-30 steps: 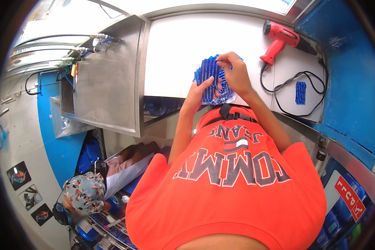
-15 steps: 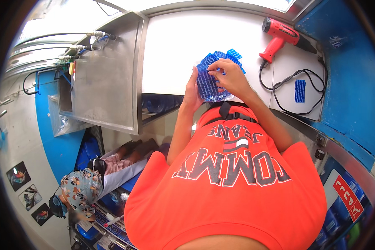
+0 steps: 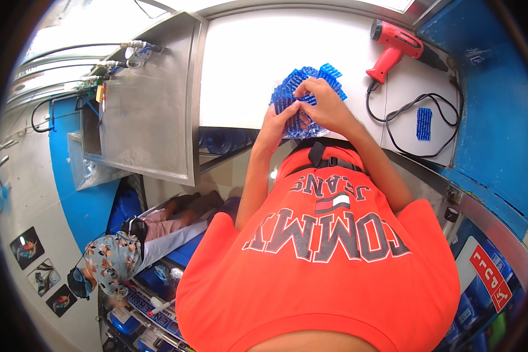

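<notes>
In the head view, the left hand held a blue wrapper beneath its thumb. The right hand bent narrowly at its edge; whether gripping, I couldn't tell. More blue wrappers lay just beyond the fingers.

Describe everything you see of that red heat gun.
The heat gun lies on its side on the white work surface, clear of the left hand and right hand. It looks like hard red plastic, with a dark rear cap and a dark nozzle pointing right. The handle angles toward the lower left; its black cord loops around a flat blue piece. Whether it is on is unclear.
</notes>
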Available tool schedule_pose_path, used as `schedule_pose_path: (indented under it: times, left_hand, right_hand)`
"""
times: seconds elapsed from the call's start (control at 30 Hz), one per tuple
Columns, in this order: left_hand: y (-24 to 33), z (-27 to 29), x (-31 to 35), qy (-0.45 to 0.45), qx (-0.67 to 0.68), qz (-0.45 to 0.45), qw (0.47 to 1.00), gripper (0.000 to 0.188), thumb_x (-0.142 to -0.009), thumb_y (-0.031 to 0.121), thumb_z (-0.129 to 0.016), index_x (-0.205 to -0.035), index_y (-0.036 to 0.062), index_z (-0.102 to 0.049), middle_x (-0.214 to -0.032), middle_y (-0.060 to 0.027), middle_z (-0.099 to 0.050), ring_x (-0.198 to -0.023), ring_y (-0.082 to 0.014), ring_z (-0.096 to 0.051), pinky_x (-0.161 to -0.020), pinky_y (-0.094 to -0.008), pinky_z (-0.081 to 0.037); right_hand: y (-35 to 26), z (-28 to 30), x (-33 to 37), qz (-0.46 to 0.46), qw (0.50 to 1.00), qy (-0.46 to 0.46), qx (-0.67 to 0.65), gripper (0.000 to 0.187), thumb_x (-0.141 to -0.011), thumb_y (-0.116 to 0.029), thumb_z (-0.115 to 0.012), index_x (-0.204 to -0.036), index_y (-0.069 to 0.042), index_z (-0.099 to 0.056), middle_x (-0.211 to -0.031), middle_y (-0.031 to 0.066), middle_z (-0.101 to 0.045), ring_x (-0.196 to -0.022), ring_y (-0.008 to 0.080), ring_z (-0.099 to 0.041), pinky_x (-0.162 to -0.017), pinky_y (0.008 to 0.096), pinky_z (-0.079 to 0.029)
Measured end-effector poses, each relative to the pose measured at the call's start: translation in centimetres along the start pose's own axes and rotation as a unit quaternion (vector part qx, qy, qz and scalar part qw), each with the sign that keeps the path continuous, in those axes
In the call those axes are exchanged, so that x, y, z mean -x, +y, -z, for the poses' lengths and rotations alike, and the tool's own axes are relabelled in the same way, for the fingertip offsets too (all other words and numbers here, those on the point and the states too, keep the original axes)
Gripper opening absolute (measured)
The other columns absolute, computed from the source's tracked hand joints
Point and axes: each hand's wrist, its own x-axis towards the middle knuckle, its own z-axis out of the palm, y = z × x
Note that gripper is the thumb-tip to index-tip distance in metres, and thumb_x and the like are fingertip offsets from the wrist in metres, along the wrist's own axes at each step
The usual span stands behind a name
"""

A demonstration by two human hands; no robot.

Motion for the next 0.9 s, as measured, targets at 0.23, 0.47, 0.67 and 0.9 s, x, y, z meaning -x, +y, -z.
schedule_pose_path:
  times: [0.23,0.47,0.67,0.9]
  left_hand:
    - [0.2,-0.2,0.7,-0.005,-0.008,0.008,1.0,0.033,-0.102,0.026,-0.062,-0.123,0.0003,-0.059,-0.096,-0.0092,-0.071,-0.087,-0.0192,-0.072,-0.08,-0.0335,-0.058]
    - [1.0,-0.9,1.3,0.018,-0.002,0.018,1.0,0.028,-0.102,0.024,-0.062,-0.119,0.0014,-0.061,-0.096,-0.0078,-0.071,-0.087,-0.0153,-0.07,-0.079,-0.0302,-0.057]
    - [1.0,-1.1,1.4,0.043,-0.042,0.017,0.998,0.028,-0.103,0.027,-0.061,-0.116,0.0024,-0.063,-0.094,-0.0061,-0.07,-0.088,-0.014,-0.069,-0.08,-0.0286,-0.055]
    - [0.7,-0.4,1.2,-0.025,-0.036,0.037,0.998,0.031,-0.105,0.031,-0.057,-0.113,0.002,-0.065,-0.096,-0.0072,-0.072,-0.091,-0.0152,-0.07,-0.082,-0.0298,-0.056]
  right_hand:
    - [-0.9,1.2,-0.1,-0.029,0.998,-0.044,-0.028,0.013,-0.082,-0.004,-0.065,-0.094,0.001,-0.066,-0.08,0.0156,-0.066,-0.087,0.0312,-0.064,-0.08,0.0428,-0.049]
    - [-0.8,0.7,0.0,0.057,0.998,0.013,0.031,0.013,-0.077,-0.002,-0.065,-0.091,-0.002,-0.066,-0.081,0.0124,-0.067,-0.083,0.0312,-0.061,-0.08,0.0424,-0.049]
    - [-0.9,0.2,0.2,0.137,0.985,0.049,0.094,0.016,-0.074,0.0,-0.067,-0.09,-0.004,-0.063,-0.086,0.0109,-0.066,-0.088,0.0307,-0.06,-0.083,0.0419,-0.049]
    - [-0.5,0.6,0.1,-0.02,0.996,-0.039,-0.08,0.016,-0.078,0.004,-0.064,-0.093,-0.001,-0.061,-0.087,0.012,-0.067,-0.088,0.0257,-0.067,-0.077,0.0372,-0.052]
